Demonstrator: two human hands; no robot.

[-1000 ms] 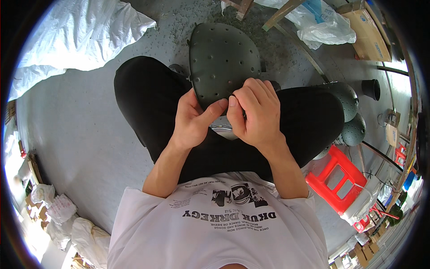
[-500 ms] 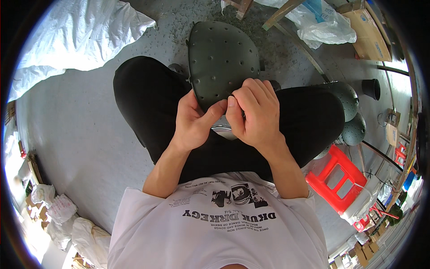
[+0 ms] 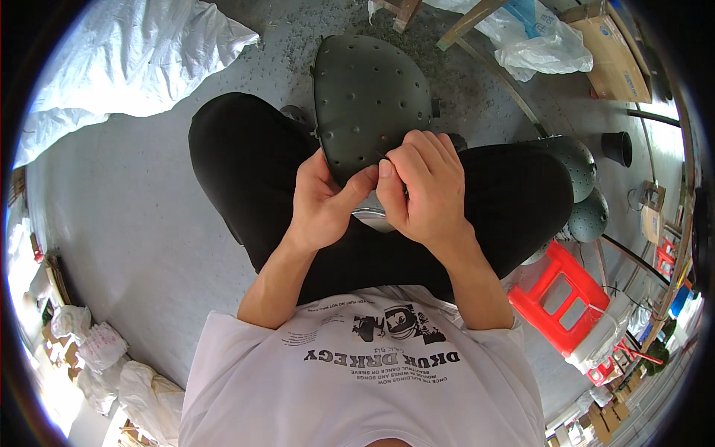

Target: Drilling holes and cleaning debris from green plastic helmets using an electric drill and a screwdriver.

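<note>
A dark green rounded shell (image 3: 372, 89), dotted with small dimples or holes, stands between my knees with its lower end toward me. My left hand (image 3: 324, 205) grips its lower left edge, fingers behind and thumb laid across the front. At the same lower end, my right hand (image 3: 424, 186) is closed, its thumb tip against the curled forefinger and close to the left thumb. Whatever small thing the right fingers pinch is hidden. A small reddish spot shows on the shell just above them.
More green dimpled shells (image 3: 588, 216) lie beyond my right knee, near a red plastic stool (image 3: 562, 298) and a black pot (image 3: 617, 148). White plastic sheeting (image 3: 149, 59) covers something at far left. A cardboard box (image 3: 611, 56) and wooden legs (image 3: 469, 22) stand at far right.
Both hands stay at the shell's lower end in nearly the same pose. A small reddish spot now shows on the shell above my fingers.
</note>
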